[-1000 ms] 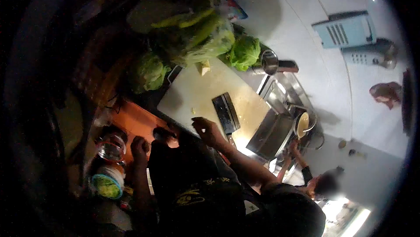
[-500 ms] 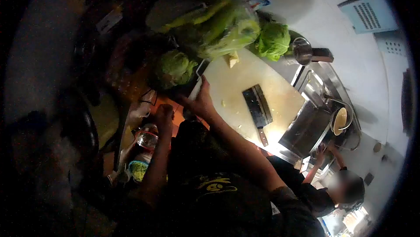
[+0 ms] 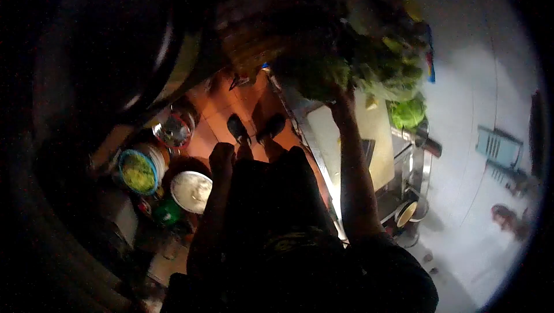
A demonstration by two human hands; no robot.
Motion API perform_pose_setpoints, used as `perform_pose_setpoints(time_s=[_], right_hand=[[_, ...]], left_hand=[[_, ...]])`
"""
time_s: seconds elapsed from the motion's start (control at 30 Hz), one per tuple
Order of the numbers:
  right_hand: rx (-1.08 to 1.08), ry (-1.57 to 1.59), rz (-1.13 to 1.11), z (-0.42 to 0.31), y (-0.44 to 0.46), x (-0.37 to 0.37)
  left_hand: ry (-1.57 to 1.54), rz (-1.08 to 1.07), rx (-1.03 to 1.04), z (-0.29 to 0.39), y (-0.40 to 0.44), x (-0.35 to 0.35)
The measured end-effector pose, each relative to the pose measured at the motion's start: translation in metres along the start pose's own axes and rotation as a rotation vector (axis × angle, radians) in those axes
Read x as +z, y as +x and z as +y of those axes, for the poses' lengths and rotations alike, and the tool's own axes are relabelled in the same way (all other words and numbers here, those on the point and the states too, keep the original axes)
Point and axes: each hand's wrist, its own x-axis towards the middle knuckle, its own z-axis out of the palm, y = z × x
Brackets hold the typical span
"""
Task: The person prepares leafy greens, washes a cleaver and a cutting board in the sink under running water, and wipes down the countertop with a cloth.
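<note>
My right hand [image 3: 342, 103] reaches over the counter against a dark green leafy vegetable [image 3: 320, 79]. Shadow hides its fingers, so its grip cannot be made out. Closed in a loose fist, my left hand [image 3: 222, 156] hangs above the tiled floor, and nothing shows in it. Below my right hand lies a pale cutting board [image 3: 378, 140]. A cleaver [image 3: 367, 150] rests on the board, partly covered by my right forearm. Beyond my right hand are bagged greens [image 3: 395, 73] and a pale green lettuce-like head [image 3: 408, 114].
On the left stand a blue-rimmed basin of chopped greens [image 3: 138, 173], a white bowl with pale contents [image 3: 192, 192] and a red-rimmed container [image 3: 174, 130]. A metal pot [image 3: 424, 135] and a yellowish bowl [image 3: 406, 213] are on the right. Orange tiles [image 3: 213, 102] surround my feet.
My view has swung down and left, bringing my feet and the basins into sight. My right hand has moved from the board's edge to the leafy vegetable. The co-worker is out of view.
</note>
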Motion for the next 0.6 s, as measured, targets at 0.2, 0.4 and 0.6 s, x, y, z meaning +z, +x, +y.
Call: perform_pose_setpoints(time_s=[0.2,0.4,0.6], right_hand=[[0.31,0.399,-0.444,0.041,-0.064,-0.044],[0.466,-0.018,-0.17,0.181,-0.066,-0.014],[0.411,-0.32,-0.041,0.252,-0.02,0.052]], left_hand=[[0.434,0.091,0.362,-0.069,-0.008,-0.046],[-0.278,0.155,-0.192,-0.057,0.056,-0.046],[-0.309,0.065,-0.241,-0.048,0.109,-0.035]])
